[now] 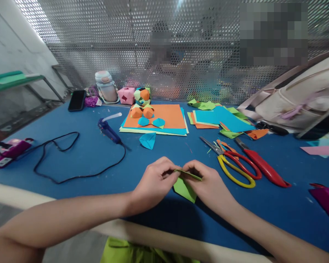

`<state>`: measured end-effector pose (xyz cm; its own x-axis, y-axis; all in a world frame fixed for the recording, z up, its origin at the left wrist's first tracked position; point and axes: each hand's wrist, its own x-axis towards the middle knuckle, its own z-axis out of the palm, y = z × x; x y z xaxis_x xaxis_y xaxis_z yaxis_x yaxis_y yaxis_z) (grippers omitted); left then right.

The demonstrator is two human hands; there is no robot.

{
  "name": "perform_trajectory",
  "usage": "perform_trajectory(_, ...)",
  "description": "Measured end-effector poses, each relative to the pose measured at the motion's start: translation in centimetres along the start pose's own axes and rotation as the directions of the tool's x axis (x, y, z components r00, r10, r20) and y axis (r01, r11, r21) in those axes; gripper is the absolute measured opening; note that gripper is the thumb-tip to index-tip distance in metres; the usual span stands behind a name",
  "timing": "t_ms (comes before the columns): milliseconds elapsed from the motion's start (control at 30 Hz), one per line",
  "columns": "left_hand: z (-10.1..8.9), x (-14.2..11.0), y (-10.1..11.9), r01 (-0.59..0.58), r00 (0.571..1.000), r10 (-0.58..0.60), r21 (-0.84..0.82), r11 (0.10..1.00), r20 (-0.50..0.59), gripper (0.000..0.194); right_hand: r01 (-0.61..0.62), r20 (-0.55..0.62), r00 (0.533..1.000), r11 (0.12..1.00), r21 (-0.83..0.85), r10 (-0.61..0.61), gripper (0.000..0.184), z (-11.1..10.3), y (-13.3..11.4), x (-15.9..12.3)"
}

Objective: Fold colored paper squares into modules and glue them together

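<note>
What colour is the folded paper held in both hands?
The folded paper is lime green; head view.

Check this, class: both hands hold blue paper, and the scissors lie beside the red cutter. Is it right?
No: in the head view, the paper in the left hand and right hand is green, not blue. The scissors do lie beside the red cutter.

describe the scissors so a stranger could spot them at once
On the blue tabletop, look to the right of the person's right hand. The scissors lie between it and the red utility knife, set apart by one yellow handle loop and one red.
</note>
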<state>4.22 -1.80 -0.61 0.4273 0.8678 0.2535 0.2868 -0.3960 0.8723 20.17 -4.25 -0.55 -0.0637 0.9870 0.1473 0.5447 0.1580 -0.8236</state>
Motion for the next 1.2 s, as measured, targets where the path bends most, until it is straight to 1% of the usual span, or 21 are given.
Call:
perform_trajectory(133,-0.4,0.0,0.3,-0.032,0.999,0.032,0.016,0.999,0.035,0.020,-0.014,0.000,1.000,1.000,0.011,0.014,0.009,-0.2,-0.1,0.0)
perform_trajectory(300,-0.9,0.1,0.4,-0.143,0.988,0.139,0.076,0.987,0.065,0.022,-0.029,0.009,1.000,1.000,0.012,0.029,0.008,-0.4,-0.2,0.0)
perform_trajectory(367,-0.9,0.1,0.4,-0.173,0.983,0.165,0.104,0.979,0.085,0.022,-0.037,0.016,0.999,0.999,0.013,0.037,0.008,-0.4,-0.2,0.0)
perform_trajectory(533,-1.1,0.1,0.4,-0.221,0.972,0.202,0.165,0.961,0.122,0.025,-0.045,0.024,0.999,0.998,0.032,0.044,0.008,-0.2,-0.1,0.0)
perform_trajectory(667,-1.3,0.1,0.4,-0.227,0.968,0.202,0.173,0.958,0.150,0.024,-0.046,0.025,0.999,0.999,0.013,0.046,0.008,-0.2,-0.1,0.0)
perform_trajectory(733,-1.3,0.1,0.5,-0.222,0.969,0.198,0.168,0.961,0.146,0.023,-0.047,0.027,0.999,0.999,0.001,0.047,0.008,-0.2,-0.2,0.0)
perform_trajectory(1033,-1.2,0.0,0.3,-0.247,0.969,0.242,0.164,0.955,0.049,0.016,-0.033,0.050,0.998,0.999,-0.009,0.033,0.008,-0.2,-0.3,0.0)
perform_trajectory(1133,-1.2,0.0,0.4,-0.225,0.974,0.223,0.157,0.962,0.030,0.015,-0.021,0.052,0.998,1.000,-0.005,0.022,0.009,-0.2,-0.3,0.0)
perform_trajectory(1200,-1.2,0.0,0.5,-0.185,0.983,0.182,0.152,0.971,0.033,0.016,-0.018,0.049,0.999,1.000,0.001,0.018,0.009,-0.2,-0.4,0.0)
